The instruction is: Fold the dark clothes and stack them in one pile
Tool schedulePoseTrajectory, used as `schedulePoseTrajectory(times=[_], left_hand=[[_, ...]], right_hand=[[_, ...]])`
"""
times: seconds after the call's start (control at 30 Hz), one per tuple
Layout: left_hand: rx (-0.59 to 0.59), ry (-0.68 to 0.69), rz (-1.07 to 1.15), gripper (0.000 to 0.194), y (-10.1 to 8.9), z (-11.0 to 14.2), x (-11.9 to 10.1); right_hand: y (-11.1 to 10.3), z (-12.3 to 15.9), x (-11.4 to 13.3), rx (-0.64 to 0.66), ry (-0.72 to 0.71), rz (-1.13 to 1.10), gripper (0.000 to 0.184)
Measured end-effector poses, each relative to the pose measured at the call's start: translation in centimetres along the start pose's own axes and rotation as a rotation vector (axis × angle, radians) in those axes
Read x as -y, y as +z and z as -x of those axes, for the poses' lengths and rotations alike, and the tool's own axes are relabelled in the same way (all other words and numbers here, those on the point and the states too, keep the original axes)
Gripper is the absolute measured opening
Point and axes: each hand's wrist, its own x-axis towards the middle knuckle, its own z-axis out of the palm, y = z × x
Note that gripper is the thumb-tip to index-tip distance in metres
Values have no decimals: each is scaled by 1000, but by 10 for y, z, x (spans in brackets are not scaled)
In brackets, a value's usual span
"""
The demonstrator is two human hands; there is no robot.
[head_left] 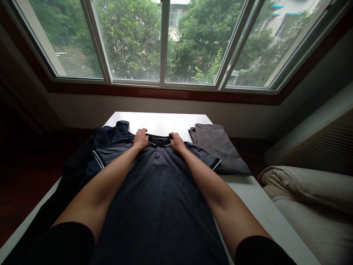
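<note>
Polo shirt (162,201): one, dark, front upward, laid lengthwise along the middle of the white table (168,122), collar toward the table's far end. Placed so, I judge, to let the body lie flat in front of me with both sleeves out.

Dark clothes (114,133): a loose heap along the table's left side, partly overlapped by one sleeve of the shirt. Number of pieces: cannot tell.

Grey garment (216,145): one, folded into a flat packet, at the table's right edge toward the far end; seemingly set aside to leave the middle for the shirt.

Hands: two, mine, toward the table's far end. Left hand (140,139) and right hand (177,142) each have fingers curled closed on the cloth, one at either end of the collar. This hold probably keeps the neckline level and the shoulders even.

Collar (160,140): dark, white-edged, stretched crosswise on the table between my hands.

Buttons (157,152): a short row below the collar, along the table's midline.

Containers: none seen.
</note>
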Motion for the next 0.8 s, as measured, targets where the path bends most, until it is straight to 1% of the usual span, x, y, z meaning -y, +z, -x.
schedulePoseTrajectory(times=[0.07, 0.13, 0.17, 0.23, 0.33, 0.4, 0.47, 0.53, 0.6, 0.7, 0.8], left_hand=[[6, 49, -55, 33, 4, 9, -9], [42, 124, -93, 29, 9, 18, -17], [69, 160, -109, 27, 12, 22, -21], [123, 213, -137, 25, 19, 31, -27], [179, 247, -173, 34, 30, 45, -30], [203, 249, -193, 42, 35, 52, -29], [224, 232, -211, 49, 39, 55, -25], [252, 207, -225, 54, 41, 53, -21], [293, 194, -228, 58, 41, 46, -16], [362, 204, -214, 59, 40, 31, -10], [393, 223, -197, 57, 35, 22, -7]], right_hand=[[1, 6, 4, -30, 0, 85, 36], [-2, 12, 11, -76, -42, 151, 32], [-4, 14, 16, -78, -76, 173, 29], [-7, 20, 25, -32, -132, 203, 26], [-5, 29, 35, 98, -143, 236, 28], [-1, 35, 36, 173, -139, 251, 35], [4, 41, 34, 230, -145, 258, 48], [8, 42, 30, 290, -148, 256, 60], [9, 40, 25, 362, -142, 247, 68], [10, 31, 20, 425, -120, 249, 74], [10, 23, 20, 423, -115, 253, 75]])
